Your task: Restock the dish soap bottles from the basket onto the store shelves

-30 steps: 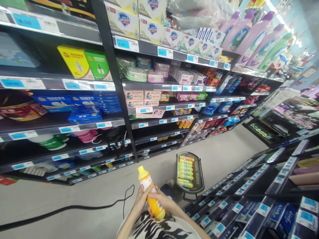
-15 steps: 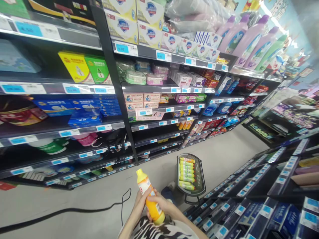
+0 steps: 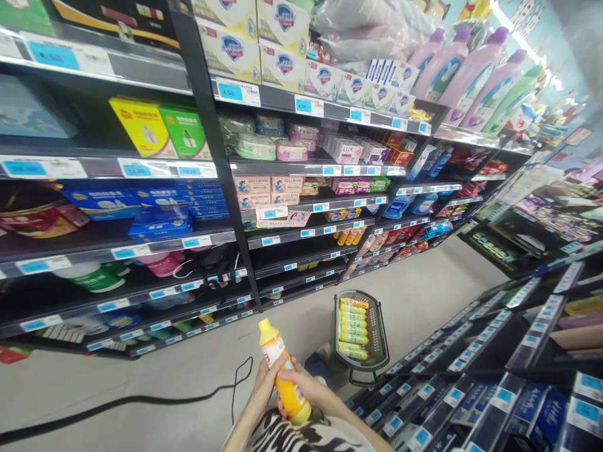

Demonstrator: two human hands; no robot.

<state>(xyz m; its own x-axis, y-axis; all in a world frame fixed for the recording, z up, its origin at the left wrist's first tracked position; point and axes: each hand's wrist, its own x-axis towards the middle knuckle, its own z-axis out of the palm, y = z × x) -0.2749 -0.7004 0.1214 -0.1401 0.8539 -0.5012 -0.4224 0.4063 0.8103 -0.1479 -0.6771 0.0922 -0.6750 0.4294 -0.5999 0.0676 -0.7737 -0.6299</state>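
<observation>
An orange bottle of liquid cleaner with a yellow cap is tilted in front of my body, its capped end pointing away from me. Wrapped round its left side is my left hand. From the right, my right hand grips the same bottle, thumb across its front. Part of the label is covered by my fingers. To the right on the floor stands a dark green shopping basket, holding several yellow-green bottles laid side by side.
Shelves with soap boxes, blue boxes and large purple bottles line the far side. Another shelf unit runs along the right. A black cable lies on the grey floor at left.
Nearly everything stays in place; both hands keep holding the bottle. Only the thin loop of the black cable has shifted slightly to the right.
</observation>
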